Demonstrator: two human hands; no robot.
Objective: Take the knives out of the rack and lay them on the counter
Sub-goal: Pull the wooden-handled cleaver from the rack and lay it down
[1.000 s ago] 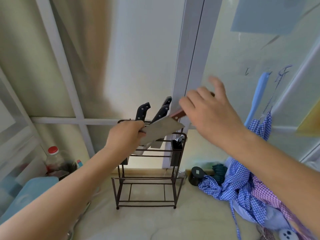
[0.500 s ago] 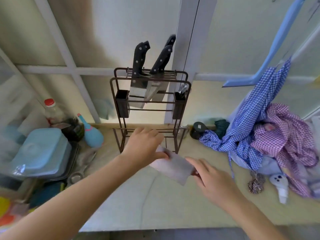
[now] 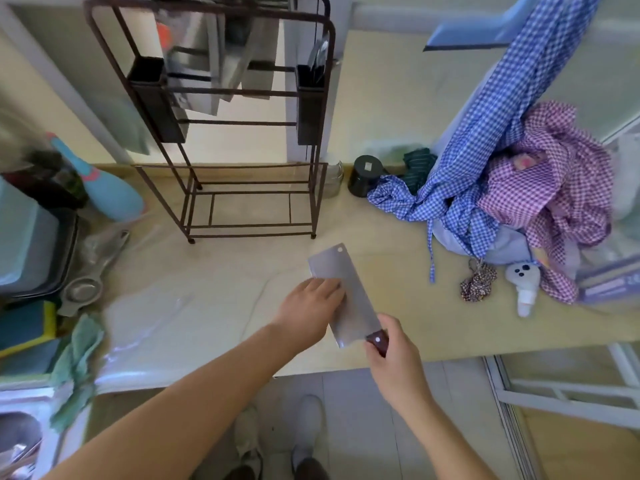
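Cleaver (image 3: 341,289) lying flat on the beige counter (image 3: 242,282), in front of the wire rack (image 3: 221,140) and just right of its base, blade tip toward the rack and handle toward the counter's front edge. Right hand (image 3: 394,362) is wrapped around the dark reddish handle (image 3: 377,342), fingers curled under it, thumb along its upper side. Left hand (image 3: 311,306) rests with fingers extended, the fingertips (image 3: 334,285) pressing on the flat of the blade near its left edge — not gripping it.

Rack stands upright at the back of the counter; further knife blades (image 3: 207,64) hang in its upper tier, their handles cut off by the top of the frame. Two dark square cups (image 3: 152,95) are fixed at its left and right uprights.

To the right of the rack: a small black jar (image 3: 365,174), then a heap of blue checked cloth (image 3: 478,140) and purple checked cloth (image 3: 554,181). To the left: a blue bottle (image 3: 104,188) lying tilted, and a green rag (image 3: 78,362) at the counter's edge near the sink — partly blurred.
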